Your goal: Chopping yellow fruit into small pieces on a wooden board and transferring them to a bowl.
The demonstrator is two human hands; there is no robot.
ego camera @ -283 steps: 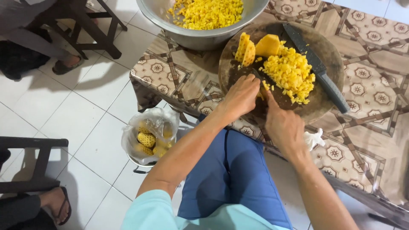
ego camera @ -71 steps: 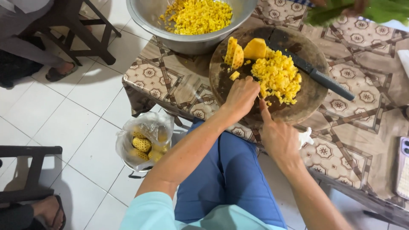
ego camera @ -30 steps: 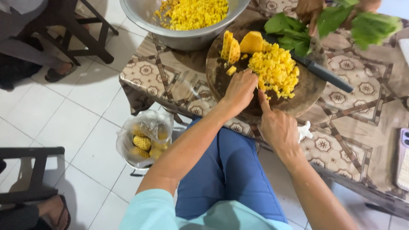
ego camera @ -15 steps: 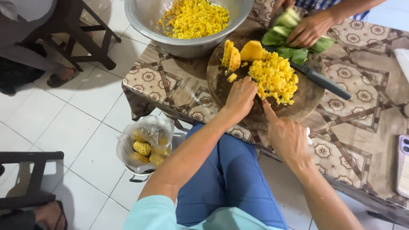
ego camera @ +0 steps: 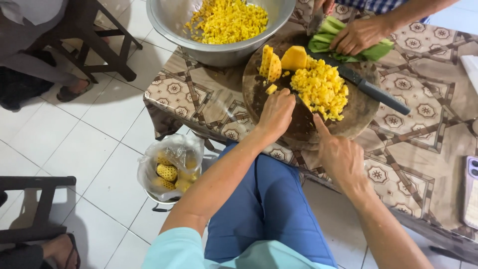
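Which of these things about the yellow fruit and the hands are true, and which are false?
1. The big round metal bowl holds yellow diced fruit. True.
2. The left hand rests on the round wooden chopping board. True.
3. The long dark-handled knife is in the right hand. False: it lies on the board, and no hand holds it.
4. The green leaves lie under another person's hand. True.
5. The clear plastic bag sits on the table. False: it is down on the white tiled floor.

One metal bowl (ego camera: 199, 42), one round cutting board (ego camera: 303, 124), one knife (ego camera: 371, 89), perhaps three uncut pineapple chunks (ego camera: 294, 57).
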